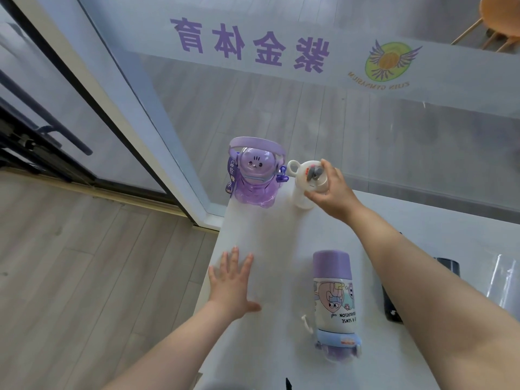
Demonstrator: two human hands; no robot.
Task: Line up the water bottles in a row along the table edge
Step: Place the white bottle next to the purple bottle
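Right hand grasping white bottle upright beside purple bear bottle, left hand flat, released, on table

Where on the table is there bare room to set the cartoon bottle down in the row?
Bare table lies between the left hand, flat near the left edge, and the purple bear bottle. The far end is crowded: bear bottle and white bottle, gripped by the right hand, stand side by side. The cartoon bottle lies nearer, with a dark object to its right.

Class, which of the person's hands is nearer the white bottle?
Right. The right hand grips the white bottle at its top; the left hand lies flat on the table, well short of it.
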